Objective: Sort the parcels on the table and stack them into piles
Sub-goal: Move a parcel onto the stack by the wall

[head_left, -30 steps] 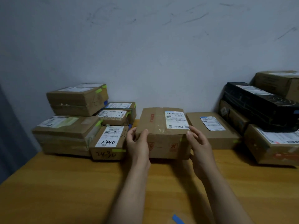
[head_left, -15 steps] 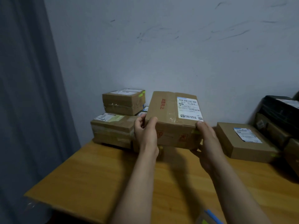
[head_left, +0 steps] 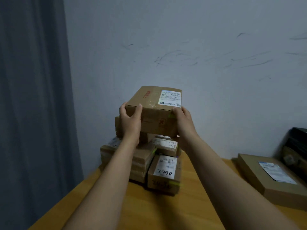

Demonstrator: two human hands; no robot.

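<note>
Both hands are up on the cardboard box (head_left: 154, 103), white label facing up! The left hand (head_left: 130, 123) wraps the near left corner, thumb on the front face. The right hand (head_left: 183, 123) clasps the near right corner, fingers tucked underneath. The box hangs over the pile of parcels (head_left: 144, 156) at its 6 o'clock; contact, I cannot tell. The parcel marked 2490 (head_left: 163, 173) sits on the wooden table (head_left: 166, 211), and a flat parcel (head_left: 259, 180) lies well apart at its 3 o'clock.

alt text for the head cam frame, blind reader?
The left hand and right hand grip a labelled cardboard parcel by its ends, above a pile of parcels on the wooden table. A flat parcel lies to the right; a grey curtain hangs left.
</note>
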